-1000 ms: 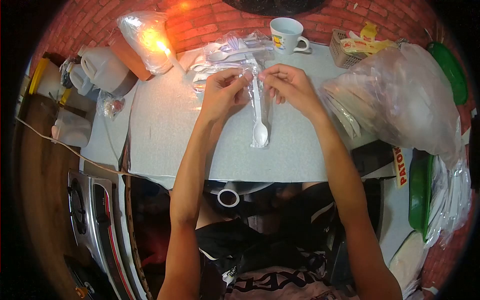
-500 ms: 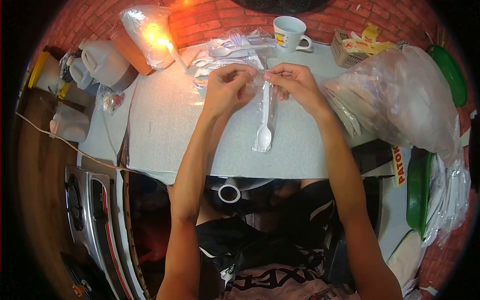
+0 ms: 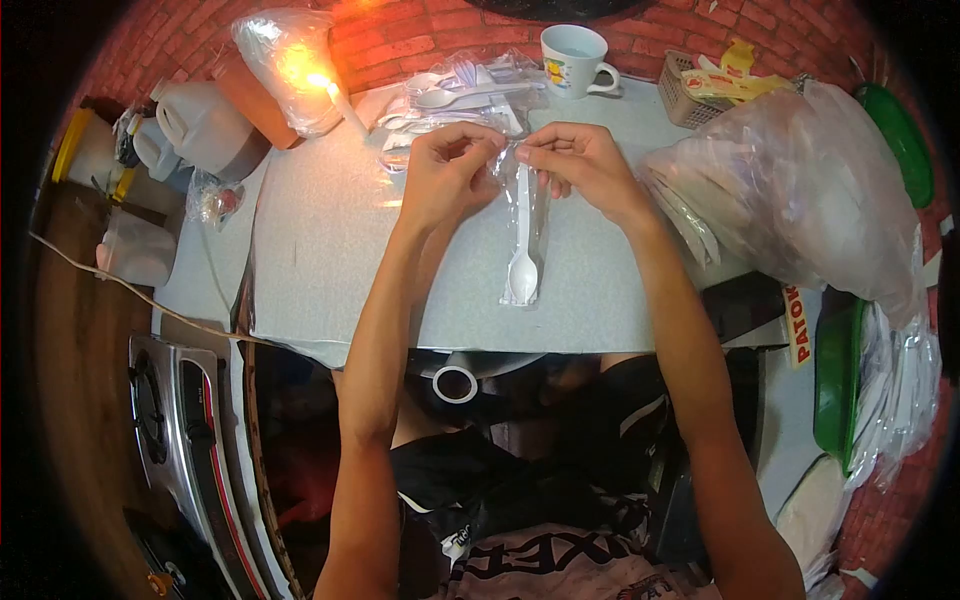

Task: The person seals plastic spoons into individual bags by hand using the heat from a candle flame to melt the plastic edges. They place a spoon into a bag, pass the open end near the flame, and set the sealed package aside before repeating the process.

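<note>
A white plastic spoon [image 3: 523,272] lies inside a narrow clear plastic sleeve [image 3: 536,230], its bowl toward me and its handle pointing to the back of the table. My left hand [image 3: 455,172] pinches the far end of the sleeve between thumb and forefinger. Close beside it, my right hand [image 3: 575,165] pinches the same end, with the other fingers curled. Just behind my hands, several wrapped spoons and forks [image 3: 470,97] lie in a pile. A lit candle [image 3: 347,110] leans at the back left.
A patterned mug [image 3: 573,62] and a small basket [image 3: 690,95] stand along the back. At right sits a big clear plastic bag [image 3: 780,190] of wrapped items. Jugs [image 3: 210,130] stand at left, above a gas stove [image 3: 185,410]. A cable [image 3: 130,287] runs along the left.
The view has shifted slightly. Both hands remain at the sleeve's far end, pinching it, and the spoon stays in the sleeve.
</note>
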`<control>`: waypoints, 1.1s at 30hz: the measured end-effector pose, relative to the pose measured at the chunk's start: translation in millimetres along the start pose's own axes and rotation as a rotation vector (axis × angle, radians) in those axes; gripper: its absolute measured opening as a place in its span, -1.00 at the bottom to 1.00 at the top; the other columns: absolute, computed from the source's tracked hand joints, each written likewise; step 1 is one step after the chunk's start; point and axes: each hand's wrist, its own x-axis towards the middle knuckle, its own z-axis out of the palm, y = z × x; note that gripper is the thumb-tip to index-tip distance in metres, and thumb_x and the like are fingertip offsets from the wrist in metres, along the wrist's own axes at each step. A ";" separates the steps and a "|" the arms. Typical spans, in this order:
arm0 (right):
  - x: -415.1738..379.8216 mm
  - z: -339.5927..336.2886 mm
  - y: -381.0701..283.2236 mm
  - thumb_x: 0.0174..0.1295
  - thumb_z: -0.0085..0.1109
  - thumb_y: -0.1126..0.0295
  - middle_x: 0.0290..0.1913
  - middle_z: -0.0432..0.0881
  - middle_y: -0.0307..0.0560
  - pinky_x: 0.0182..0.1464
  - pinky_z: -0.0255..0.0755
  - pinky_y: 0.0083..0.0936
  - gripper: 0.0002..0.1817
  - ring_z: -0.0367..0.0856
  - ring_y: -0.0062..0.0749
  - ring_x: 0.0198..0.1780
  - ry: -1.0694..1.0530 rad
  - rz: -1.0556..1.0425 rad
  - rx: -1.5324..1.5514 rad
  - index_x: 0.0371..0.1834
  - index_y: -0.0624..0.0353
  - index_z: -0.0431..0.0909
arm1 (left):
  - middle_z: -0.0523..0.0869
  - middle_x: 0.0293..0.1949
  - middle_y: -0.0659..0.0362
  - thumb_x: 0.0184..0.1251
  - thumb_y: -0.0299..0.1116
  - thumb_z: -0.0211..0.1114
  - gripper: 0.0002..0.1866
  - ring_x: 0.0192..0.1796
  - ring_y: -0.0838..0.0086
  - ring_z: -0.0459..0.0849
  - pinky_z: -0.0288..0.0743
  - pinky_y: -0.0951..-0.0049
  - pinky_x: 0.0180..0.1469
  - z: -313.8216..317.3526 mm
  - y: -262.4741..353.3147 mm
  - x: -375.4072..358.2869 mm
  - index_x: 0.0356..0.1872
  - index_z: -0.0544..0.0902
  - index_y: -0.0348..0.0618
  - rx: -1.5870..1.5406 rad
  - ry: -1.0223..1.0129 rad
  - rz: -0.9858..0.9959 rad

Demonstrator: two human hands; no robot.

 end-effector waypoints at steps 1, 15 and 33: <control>0.0 0.5 -0.3 0.35 0.42 0.29 -0.34 0.71 -0.29 -0.42 0.46 -0.69 -0.75 0.59 -0.72 -0.38 0.001 0.001 0.000 -0.10 0.26 0.76 | 0.73 -0.32 0.26 0.50 -0.36 0.29 -0.79 -0.37 0.65 0.59 0.50 0.53 -0.39 -0.8 -0.9 0.8 -0.07 0.78 -0.28 0.010 -0.008 0.008; -0.4 -4.3 7.3 0.30 0.48 0.25 -0.23 0.74 -0.11 -0.25 0.74 -0.50 -0.40 0.68 -0.57 -0.29 -0.049 0.088 0.142 0.31 0.39 0.56 | 0.77 -0.28 0.15 0.31 -0.62 0.39 -0.41 -0.36 0.63 0.63 0.51 0.56 -0.33 0.2 3.7 3.8 0.37 0.47 -0.29 -0.174 0.003 0.153; -2.9 9.2 -0.8 0.35 0.42 0.19 -0.34 0.74 -0.13 -0.41 0.57 -0.66 -0.68 0.69 -0.58 -0.38 -0.207 0.161 -0.009 -0.22 0.31 0.78 | 0.78 -0.20 0.20 0.35 -0.59 0.36 -0.47 -0.24 0.66 0.64 0.46 0.61 -0.25 -4.6 5.1 3.8 0.35 0.50 -0.25 -0.198 0.016 0.167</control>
